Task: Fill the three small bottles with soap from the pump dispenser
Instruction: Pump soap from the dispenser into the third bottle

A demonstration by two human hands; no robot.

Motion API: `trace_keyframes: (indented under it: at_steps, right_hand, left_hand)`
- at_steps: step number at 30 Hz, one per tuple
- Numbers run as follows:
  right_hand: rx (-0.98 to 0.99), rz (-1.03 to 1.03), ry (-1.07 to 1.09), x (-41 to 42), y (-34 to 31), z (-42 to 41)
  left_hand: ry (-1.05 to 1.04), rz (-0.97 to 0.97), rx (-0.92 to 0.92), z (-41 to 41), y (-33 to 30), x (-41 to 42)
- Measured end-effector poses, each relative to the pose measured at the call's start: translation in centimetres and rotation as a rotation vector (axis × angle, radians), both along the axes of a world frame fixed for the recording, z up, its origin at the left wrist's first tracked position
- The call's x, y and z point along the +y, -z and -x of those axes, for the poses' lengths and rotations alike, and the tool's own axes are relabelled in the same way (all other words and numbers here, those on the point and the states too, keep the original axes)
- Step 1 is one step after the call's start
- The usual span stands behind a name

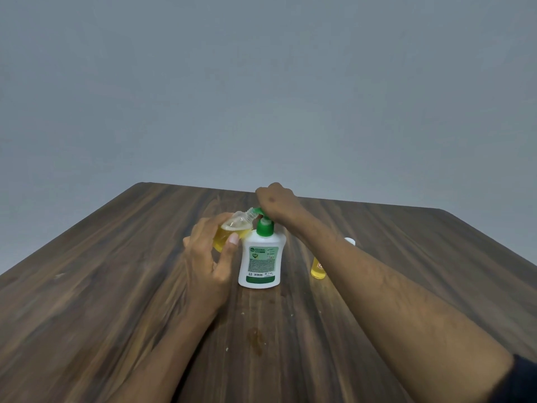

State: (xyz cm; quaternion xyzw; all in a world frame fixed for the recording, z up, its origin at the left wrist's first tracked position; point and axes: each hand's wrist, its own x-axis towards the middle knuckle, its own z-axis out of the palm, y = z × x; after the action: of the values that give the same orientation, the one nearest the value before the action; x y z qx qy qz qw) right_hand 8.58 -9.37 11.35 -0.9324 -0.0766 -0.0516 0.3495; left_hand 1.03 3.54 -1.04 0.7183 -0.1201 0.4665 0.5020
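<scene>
The left hand (207,267) grips a small bottle (232,229), thumb across its near side and fingers curled round the far side. The right hand (274,203) rests on the green pump head (258,211) of the dispenser (260,263), fingers bent down over it; how tightly they curl round it cannot be told from behind.

The bottle is clear plastic and holds yellow soap to roughly two thirds, the liquid pooled toward its lower left end. It is tilted, its long axis running from lower left up to upper right, with the threaded open neck pointing up and right, right at the pump's spout. It sits just left of the dispenser's neck, held above the table (116,271).

The dispenser stands upright near the table's middle, white with a green collar and a green-and-white label facing the camera.

To its right, partly hidden behind the right forearm, stands a second bottle (317,270) with yellow soap in it. A white cap (351,242) lies just beyond the forearm.

A few drips (255,340) mark the wood in front of the dispenser.
</scene>
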Motion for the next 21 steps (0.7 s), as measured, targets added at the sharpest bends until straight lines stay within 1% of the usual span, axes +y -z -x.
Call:
trace_keyframes:
  at_steps: [5, 8, 11, 15, 18, 21]
  right_hand:
    - [0.029, 0.063, -0.005, 0.1, 0.4, -0.2]
    - [-0.004, 0.036, 0.0, 0.1, 0.3, -0.5]
    - [0.019, 0.057, -0.017, 0.0, 0.6, -0.6]
    - [-0.012, 0.026, -0.01, 0.0, 0.6, -0.9]
    - [0.007, 0.078, -0.016, 0.1, 0.6, -1.0]
    - [-0.028, 0.085, 0.019, 0.1, 0.7, -1.4]
  left_hand:
    - [0.01, 0.006, -0.005, -0.1, 0.3, 0.1]
    - [0.005, 0.004, -0.001, -0.2, 0.1, 0.0]
    - [0.005, -0.001, 0.004, -0.3, 0.2, 0.1]
    - [-0.004, -0.013, 0.017, -0.2, 0.2, 0.1]
    - [-0.005, -0.014, 0.013, -0.2, 0.1, 0.1]
    - [-0.007, -0.014, 0.018, -0.2, 0.2, 0.0]
